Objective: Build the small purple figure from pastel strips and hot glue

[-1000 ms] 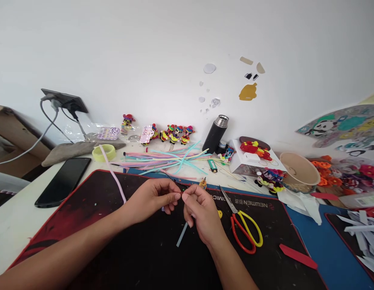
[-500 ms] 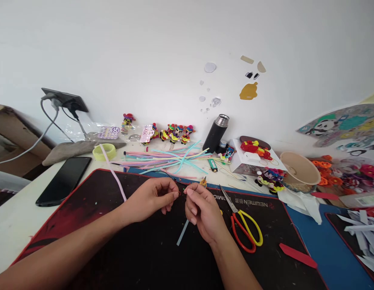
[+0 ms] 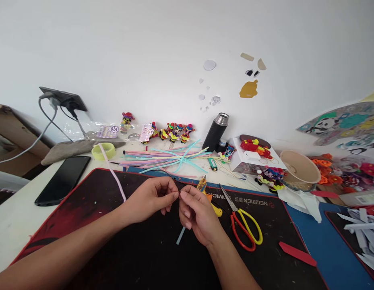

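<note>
Above the black mat (image 3: 162, 257), my left hand (image 3: 158, 197) and my right hand (image 3: 195, 209) meet, thumbs and forefingers pinched tip to tip. Whatever lies between the fingertips is too small to make out. Beneath my right hand, a pale blue strip (image 3: 180, 236) pokes out on the mat. A yellow glue gun (image 3: 216, 209) lies partly hidden behind that hand. Scissors with one red and one yellow handle (image 3: 243, 227) rest to its right, blades partly open. A pale pink strip (image 3: 116, 177) runs up from behind my left wrist.
A bundle of pastel strips (image 3: 162, 158) lies along the back. Behind it stand small colourful figures (image 3: 176, 133) and a black flask (image 3: 216, 132). A phone (image 3: 63, 180) and a yellow-green ring (image 3: 102, 151) are at left. A beige bowl (image 3: 301, 167) and red strip (image 3: 297, 253) are at right.
My right hand has moved left until its fingertips touch those of my left hand. More of the glue gun now shows behind it. My left hand has barely moved.
</note>
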`<state>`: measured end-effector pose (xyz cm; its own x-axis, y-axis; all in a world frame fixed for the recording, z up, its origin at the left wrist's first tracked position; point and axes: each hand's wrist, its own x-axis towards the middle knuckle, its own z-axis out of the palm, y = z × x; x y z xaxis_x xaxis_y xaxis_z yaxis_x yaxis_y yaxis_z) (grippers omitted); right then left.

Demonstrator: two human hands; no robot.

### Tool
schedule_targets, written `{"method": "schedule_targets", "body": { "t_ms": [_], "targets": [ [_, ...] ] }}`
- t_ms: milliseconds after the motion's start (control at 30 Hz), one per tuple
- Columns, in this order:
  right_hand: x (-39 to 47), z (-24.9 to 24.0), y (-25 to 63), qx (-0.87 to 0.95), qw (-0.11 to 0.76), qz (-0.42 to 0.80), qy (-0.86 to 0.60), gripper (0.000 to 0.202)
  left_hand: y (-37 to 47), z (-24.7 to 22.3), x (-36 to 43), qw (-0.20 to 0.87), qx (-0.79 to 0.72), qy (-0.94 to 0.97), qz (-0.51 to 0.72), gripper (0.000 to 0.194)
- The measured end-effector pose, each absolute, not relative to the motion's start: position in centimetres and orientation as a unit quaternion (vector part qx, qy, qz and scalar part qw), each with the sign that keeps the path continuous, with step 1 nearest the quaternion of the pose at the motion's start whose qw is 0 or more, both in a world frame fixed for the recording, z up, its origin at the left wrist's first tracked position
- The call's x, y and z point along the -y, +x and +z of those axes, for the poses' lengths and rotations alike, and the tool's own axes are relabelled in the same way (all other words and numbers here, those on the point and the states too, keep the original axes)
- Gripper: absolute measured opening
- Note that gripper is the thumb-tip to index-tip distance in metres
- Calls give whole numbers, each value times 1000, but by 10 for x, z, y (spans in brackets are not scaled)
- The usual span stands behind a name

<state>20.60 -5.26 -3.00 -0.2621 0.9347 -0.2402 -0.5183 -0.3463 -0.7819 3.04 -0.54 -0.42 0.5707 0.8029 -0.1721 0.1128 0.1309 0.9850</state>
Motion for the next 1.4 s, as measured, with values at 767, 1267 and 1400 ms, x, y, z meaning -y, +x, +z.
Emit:
{"method": "schedule_targets", "body": {
  "t_ms": [767, 1267, 1400],
  "targets": [
    [57, -31, 198, 209, 477, 803, -288, 29, 29, -5, 6, 670, -368, 591, 259, 46],
    [57, -38, 193, 176, 482, 811, -282, 28, 31, -5, 8, 679, -372, 581, 251, 47],
    [56, -36, 195, 180, 487, 808, -279, 27, 35, -6, 8, 693, -372, 562, 256, 47]
  ]
}}
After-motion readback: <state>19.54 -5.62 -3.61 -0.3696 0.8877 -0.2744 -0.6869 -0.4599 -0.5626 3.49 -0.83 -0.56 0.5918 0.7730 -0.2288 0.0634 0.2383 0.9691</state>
